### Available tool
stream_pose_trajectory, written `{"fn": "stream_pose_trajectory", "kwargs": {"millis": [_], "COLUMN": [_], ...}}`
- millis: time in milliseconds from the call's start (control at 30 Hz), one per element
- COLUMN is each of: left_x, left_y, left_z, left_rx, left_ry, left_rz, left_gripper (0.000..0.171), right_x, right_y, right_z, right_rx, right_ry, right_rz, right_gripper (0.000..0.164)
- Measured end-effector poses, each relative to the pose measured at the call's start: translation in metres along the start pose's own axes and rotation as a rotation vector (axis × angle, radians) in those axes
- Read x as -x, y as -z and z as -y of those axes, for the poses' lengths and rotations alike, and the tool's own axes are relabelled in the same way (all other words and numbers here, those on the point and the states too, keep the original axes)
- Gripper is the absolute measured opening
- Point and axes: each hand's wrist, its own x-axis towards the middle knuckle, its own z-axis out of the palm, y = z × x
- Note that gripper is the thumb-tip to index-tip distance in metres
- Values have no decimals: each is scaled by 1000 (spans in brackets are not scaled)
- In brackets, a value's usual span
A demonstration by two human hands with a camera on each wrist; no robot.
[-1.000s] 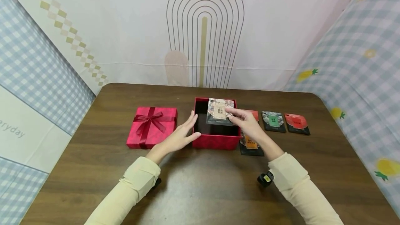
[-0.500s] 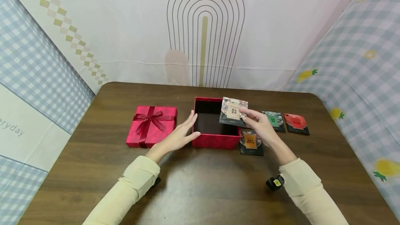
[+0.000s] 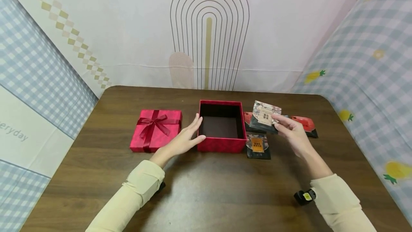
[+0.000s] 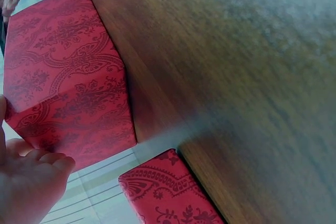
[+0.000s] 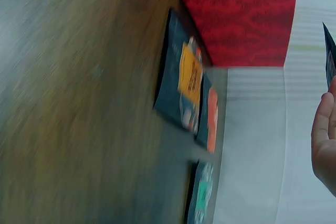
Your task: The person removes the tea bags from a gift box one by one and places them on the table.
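An open red gift box (image 3: 222,145) with a dark inside stands at mid-table. My left hand (image 3: 181,140) touches its left side with fingers straight; the left wrist view shows that hand (image 4: 34,182) beside the patterned wall. Between thumb and fingers, my right hand (image 3: 294,133) pinches a flat packet (image 3: 265,115) with a cream label, held up to the right of the box. Below the packet lie a red-labelled packet (image 3: 248,118), partly covered, and an orange-labelled packet (image 3: 258,146). The right wrist view catches only an edge of the held packet (image 5: 329,59).
Left of the box lies its red lid (image 3: 156,130) with a ribbon bow. Another red-labelled packet (image 3: 305,125) lies at the right, partly behind my right hand. A green-labelled packet (image 5: 201,198) shows in the right wrist view. A patterned cloth (image 3: 128,38) hangs behind the table.
My right hand has carried the cream-labelled packet rightward, from over the box to above the packets beside it. My left hand has stayed at the box.
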Motion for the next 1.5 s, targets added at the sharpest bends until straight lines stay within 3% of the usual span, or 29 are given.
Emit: {"fn": "stream_pose_trajectory", "kwargs": {"millis": [133, 267, 433, 633, 933, 1067, 1367, 1500], "left_x": [0, 0, 0, 1, 1, 1, 3, 3], "left_y": [0, 0, -1, 0, 0, -1, -1, 0], "left_z": [0, 0, -1, -2, -2, -2, -3, -3], "left_rx": [3, -1, -2, -4, -1, -6, 1, 3], "left_ry": [10, 5, 4, 9, 9, 11, 6, 4], "left_rz": [1, -4, 1, -5, -5, -8, -6, -6], "left_gripper": [73, 72, 72, 72, 72, 72, 71, 72], "right_x": [10, 20, 33, 42, 50, 48, 39, 39], "right_y": [16, 31, 48, 66, 85, 89, 83, 78], "right_z": [-3, -10, -21, -32, -47, -54, -63, -63], "right_rx": [-124, -178, -184, -130, 305, 446, 859, 911], "right_ry": [18, 22, 20, -5, -125, -158, -37, -22], "right_rz": [-24, -58, -78, -16, 55, 100, 135, 109], "right_gripper": [31, 31, 32, 32, 31, 36, 25, 25]}}
